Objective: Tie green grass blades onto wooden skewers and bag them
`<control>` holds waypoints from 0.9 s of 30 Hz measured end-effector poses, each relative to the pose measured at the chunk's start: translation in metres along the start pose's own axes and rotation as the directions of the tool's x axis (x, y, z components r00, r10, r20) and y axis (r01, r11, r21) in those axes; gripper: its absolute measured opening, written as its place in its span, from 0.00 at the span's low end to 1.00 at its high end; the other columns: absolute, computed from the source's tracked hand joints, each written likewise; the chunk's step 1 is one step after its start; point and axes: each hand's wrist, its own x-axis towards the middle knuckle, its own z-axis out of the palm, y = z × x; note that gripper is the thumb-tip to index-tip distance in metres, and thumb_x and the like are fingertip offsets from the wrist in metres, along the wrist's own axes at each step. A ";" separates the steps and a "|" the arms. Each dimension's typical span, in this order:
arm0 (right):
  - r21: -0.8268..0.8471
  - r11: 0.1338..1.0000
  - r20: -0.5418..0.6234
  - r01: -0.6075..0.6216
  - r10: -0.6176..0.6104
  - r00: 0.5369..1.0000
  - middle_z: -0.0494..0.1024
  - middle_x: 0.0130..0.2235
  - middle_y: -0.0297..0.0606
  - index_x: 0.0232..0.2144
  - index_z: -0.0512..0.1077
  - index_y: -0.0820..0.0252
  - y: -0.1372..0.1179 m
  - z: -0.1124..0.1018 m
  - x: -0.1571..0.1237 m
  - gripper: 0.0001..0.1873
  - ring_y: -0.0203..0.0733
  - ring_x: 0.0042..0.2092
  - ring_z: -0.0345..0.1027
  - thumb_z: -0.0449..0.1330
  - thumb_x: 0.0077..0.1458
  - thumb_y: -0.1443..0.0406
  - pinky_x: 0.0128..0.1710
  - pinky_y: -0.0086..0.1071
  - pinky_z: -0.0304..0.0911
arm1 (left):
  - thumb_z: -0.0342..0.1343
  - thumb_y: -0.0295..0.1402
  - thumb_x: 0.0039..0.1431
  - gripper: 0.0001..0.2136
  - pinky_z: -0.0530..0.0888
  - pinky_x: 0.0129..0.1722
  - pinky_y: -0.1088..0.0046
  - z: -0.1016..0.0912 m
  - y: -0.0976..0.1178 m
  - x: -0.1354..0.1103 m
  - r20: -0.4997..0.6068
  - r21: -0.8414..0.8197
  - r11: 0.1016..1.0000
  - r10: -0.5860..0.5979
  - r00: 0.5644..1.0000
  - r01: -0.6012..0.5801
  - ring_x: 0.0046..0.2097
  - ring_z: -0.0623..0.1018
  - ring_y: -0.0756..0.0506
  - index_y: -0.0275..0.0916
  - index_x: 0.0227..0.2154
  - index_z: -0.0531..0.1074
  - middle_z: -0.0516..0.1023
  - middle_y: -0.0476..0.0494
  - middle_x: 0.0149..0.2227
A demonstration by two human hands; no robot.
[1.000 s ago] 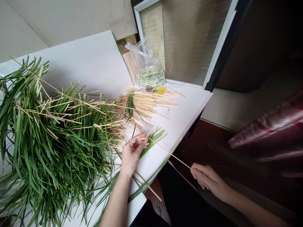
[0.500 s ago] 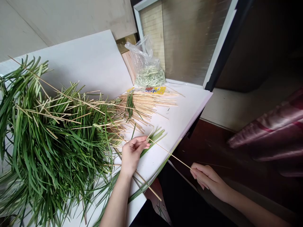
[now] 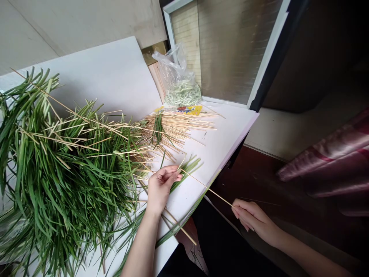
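Observation:
A large heap of long green grass-like leaves (image 3: 66,173) lies on the white tabletop (image 3: 210,154), with thin bamboo skewers (image 3: 175,129) fanned out from under it and stuck through it. My right hand (image 3: 252,217), at the table's outer edge, pinches the end of one long skewer (image 3: 207,188). That skewer runs up to my left hand (image 3: 163,186), whose fingertips hold its far end among a few green blades. Another skewer (image 3: 181,227) slants out beneath my left palm, past the edge.
A clear plastic bag (image 3: 178,77) of pale chopped leaves and a yellow printed packet (image 3: 187,110) stand at the table's far end. A white board (image 3: 100,73) rises behind the heap. Beyond the right edge are a dark floor (image 3: 245,173) and pink satin cloth (image 3: 331,157).
My left hand's fingers have shifted slightly right and turned a little at the skewer's end. My right hand, the skewer and the leaf heap look almost unchanged.

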 end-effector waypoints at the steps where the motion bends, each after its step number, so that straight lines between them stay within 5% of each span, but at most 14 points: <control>1: 0.001 1.000 0.000 0.000 0.000 1.000 0.57 0.20 0.25 0.26 0.62 0.56 0.000 0.000 0.000 0.25 0.35 0.20 0.52 0.47 0.71 0.48 0.22 0.30 0.48 | 0.73 0.39 0.45 0.17 0.82 0.39 0.67 0.000 0.000 0.000 0.000 0.003 1.000 0.000 1.000 0.000 0.34 0.83 0.45 0.33 0.36 0.80 0.82 0.42 0.35; 27: -0.027 1.000 0.000 0.010 -0.010 1.000 0.57 0.20 0.25 0.27 0.62 0.56 0.001 0.000 -0.001 0.25 0.36 0.21 0.53 0.46 0.71 0.47 0.22 0.30 0.48 | 0.73 0.40 0.45 0.17 0.82 0.38 0.67 0.001 0.000 -0.001 0.022 0.030 0.999 -0.025 0.999 0.025 0.32 0.83 0.45 0.34 0.34 0.81 0.83 0.43 0.30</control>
